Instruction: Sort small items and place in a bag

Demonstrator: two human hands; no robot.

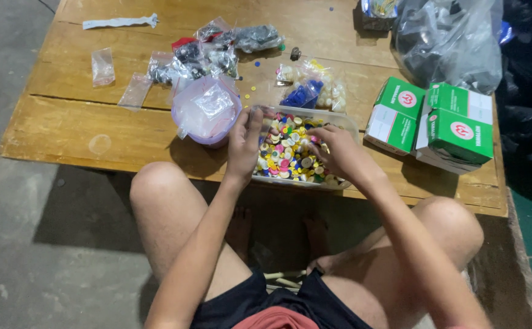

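Buttons (285, 151), many small round ones in yellow, blue, pink, green and white, fill a clear plastic tray (346, 119) at the near edge of the desk (65, 131), right of its middle. Tray's long axis runs along that near edge, left to right. Both hands are in or at it, so neither arm has to travel: left hand (244, 141) sits at the tray's left end, fingers stretched up along the rim and mostly straight, nothing seen held. Right hand (334, 149) is over the right half of the pile, fingers curled down and pinched together among the buttons; cannot tell whether it has one between the fingertips. Right hand is deeper in the heap, left is on the edge.

Just left of the tray, touching or nearly so, a lilac bowl (204, 119) with crumpled clear bags inside. Behind the tray, a clear bag of blue and white pieces (310, 90). Further back, small bags of dark parts (208, 53), plus flat empty clear bags (102, 66) toward the left edge. Green and white cartons (455, 125) stand near the right edge; a big clear sack (452, 39) at the far right corner.

Desk is worn wooden planks, low, over a grey concrete floor (10, 244). Person sits at the near edge, bare knees either side.
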